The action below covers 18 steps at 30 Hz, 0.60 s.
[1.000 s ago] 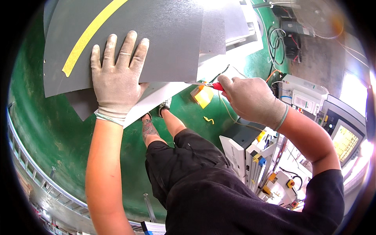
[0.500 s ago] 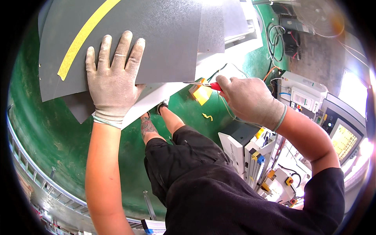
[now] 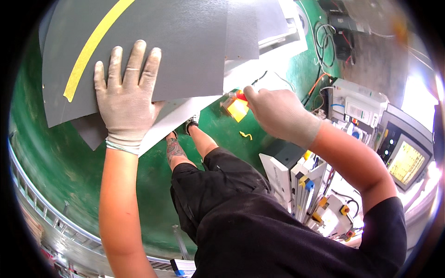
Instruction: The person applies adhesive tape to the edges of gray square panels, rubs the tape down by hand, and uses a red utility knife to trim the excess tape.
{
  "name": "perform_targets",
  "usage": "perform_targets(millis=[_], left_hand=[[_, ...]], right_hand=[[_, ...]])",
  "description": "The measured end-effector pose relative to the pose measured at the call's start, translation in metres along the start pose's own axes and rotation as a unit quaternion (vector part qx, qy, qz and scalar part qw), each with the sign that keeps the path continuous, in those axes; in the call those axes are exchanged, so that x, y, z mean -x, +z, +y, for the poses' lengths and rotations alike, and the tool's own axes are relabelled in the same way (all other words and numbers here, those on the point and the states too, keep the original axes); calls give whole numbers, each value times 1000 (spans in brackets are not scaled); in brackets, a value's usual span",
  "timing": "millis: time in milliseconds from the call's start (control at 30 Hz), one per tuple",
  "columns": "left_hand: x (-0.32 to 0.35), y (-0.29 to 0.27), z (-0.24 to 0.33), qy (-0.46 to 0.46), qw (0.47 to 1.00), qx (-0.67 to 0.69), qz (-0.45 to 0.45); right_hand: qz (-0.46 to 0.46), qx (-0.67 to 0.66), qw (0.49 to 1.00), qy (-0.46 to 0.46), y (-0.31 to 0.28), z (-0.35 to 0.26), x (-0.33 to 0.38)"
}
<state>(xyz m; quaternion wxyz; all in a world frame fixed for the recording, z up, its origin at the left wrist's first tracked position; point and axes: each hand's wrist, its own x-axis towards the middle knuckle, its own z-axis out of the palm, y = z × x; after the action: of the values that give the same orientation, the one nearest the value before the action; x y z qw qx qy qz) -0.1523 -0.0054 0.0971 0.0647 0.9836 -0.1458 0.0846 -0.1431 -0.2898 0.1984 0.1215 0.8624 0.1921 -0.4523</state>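
A large dark grey panel (image 3: 190, 55) lies in front of me. My left hand (image 3: 126, 104), in a pale work glove, is pressed flat on it with fingers spread, near its close edge. A strip of yellow tape (image 3: 92, 46) runs along the panel to the left of that hand. My gloved right hand (image 3: 282, 113) is closed around a red-handled tool (image 3: 241, 96), just off the panel's near right corner. The tool's metal end is blurred, so its exact kind cannot be made out.
Beneath the panel is a white surface (image 3: 169, 118). On the green floor (image 3: 222, 132) are a yellow object (image 3: 238, 110) and a yellow scrap (image 3: 245, 135). Machinery with a lit screen (image 3: 404, 162) stands at right, and coiled cables (image 3: 324, 44) lie at far right.
My right hand has moved slightly left and down with the red-handled tool, whose thin metal end was clearer at the panel edge before. My left hand stays flat on the panel.
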Motion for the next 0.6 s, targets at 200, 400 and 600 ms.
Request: perform_targets(millis=[200,400,600], left_hand=[[-2,0,-2,13,1000,-10,13],[0,6,-1,9,998,-59,9],[1,5,-2,3,998,-68,2]], right_hand=[[33,-6,996,-77,20,1,-30],[6,12,999,-30,5,10,5],[66,43,997,-27,-17,-2,13]])
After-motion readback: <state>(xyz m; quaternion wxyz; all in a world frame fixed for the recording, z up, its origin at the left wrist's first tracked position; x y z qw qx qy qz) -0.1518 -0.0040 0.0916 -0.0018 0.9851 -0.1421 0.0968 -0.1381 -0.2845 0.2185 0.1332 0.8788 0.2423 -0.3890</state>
